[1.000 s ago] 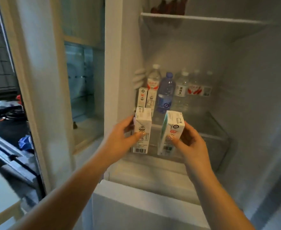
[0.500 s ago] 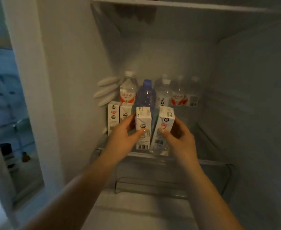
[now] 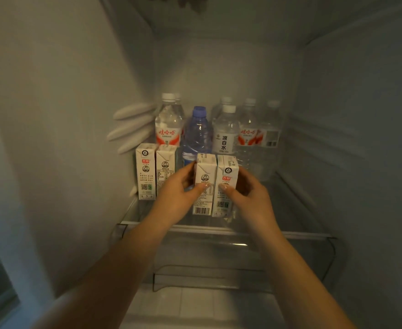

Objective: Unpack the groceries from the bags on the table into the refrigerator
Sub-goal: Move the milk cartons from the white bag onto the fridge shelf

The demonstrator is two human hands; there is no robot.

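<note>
The left hand [image 3: 175, 194] curls its fingers around one milk carton [image 3: 203, 186]; the right hand [image 3: 249, 195] grips a second carton [image 3: 226, 186]. Both cartons touch, upright, above the glass shelf [image 3: 290, 233], both forearms extended toward it.

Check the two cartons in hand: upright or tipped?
Both upright. The left hand grips one carton, the right hand the other, side by side.
</note>
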